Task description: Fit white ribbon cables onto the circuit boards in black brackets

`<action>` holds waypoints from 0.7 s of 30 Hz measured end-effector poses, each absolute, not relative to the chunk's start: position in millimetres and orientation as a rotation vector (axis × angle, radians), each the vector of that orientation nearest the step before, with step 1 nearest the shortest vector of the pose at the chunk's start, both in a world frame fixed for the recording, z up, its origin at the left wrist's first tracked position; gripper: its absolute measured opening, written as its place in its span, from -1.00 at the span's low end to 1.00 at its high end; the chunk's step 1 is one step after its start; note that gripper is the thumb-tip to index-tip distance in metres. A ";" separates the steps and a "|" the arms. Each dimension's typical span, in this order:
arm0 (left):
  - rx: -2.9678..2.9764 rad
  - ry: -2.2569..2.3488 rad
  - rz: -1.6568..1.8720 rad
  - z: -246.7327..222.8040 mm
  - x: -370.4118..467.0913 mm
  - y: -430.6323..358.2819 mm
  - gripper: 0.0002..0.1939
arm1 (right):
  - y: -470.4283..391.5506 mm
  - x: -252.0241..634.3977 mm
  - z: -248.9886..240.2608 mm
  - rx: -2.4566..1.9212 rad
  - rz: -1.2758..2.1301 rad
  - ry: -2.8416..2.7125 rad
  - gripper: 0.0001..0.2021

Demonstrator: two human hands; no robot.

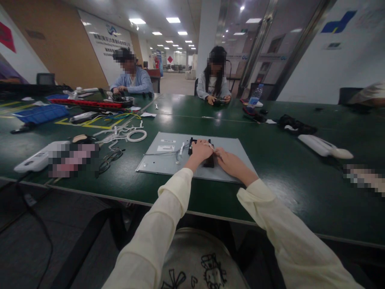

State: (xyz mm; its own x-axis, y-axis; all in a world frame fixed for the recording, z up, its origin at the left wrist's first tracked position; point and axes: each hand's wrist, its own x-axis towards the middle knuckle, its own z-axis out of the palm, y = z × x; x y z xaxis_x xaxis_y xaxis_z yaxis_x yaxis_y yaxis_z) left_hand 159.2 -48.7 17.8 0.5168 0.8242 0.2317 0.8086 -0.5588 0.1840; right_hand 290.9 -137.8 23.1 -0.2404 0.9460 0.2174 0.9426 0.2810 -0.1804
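A flat grey panel (156, 160) lies on the green table, with small white labels and thin grey cables on its left part. Near its middle sits a black part (209, 161), partly covered by my hands. My left hand (202, 149) rests over the top of the black part, its fingers bent and pressed together. At its right side my right hand (227, 160) has its fingers closed around something small and pale near the left fingertips, too small to make out. A strip of white tape (181, 149) holds the cables to the panel.
White tape roll (136, 136), glasses (110, 161), a white device (42, 155) and a blue tray (42, 114) are on the left. Another white device (319, 145) and black items (297, 123) lie right. Two people sit across the green table (285, 160), near a bottle (255, 96).
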 end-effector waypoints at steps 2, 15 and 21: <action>2.701 1.465 0.500 17.3 158.9 -51.0 -0.66 | -138.7 290.6 24.2 -1.752 0.004 -2.239 -0.71; 2.147 1.103 0.932 56.6 129.7 -47.1 -0.52 | -135.8 282.7 33.3 -1.392 0.816 -1.486 -0.71; 2.223 0.866 0.643 55.4 110.0 -58.8 -0.53 | -134.2 284.0 31.6 -1.503 0.612 -1.670 -0.67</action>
State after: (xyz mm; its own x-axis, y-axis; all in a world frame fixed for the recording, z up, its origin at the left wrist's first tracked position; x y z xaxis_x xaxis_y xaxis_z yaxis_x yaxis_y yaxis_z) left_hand 110.0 -58.8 55.4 0.6602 0.7242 0.1992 0.4007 -0.5639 0.7221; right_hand 284.0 -134.2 31.6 0.0157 0.9719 0.2347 0.5899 0.1806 -0.7870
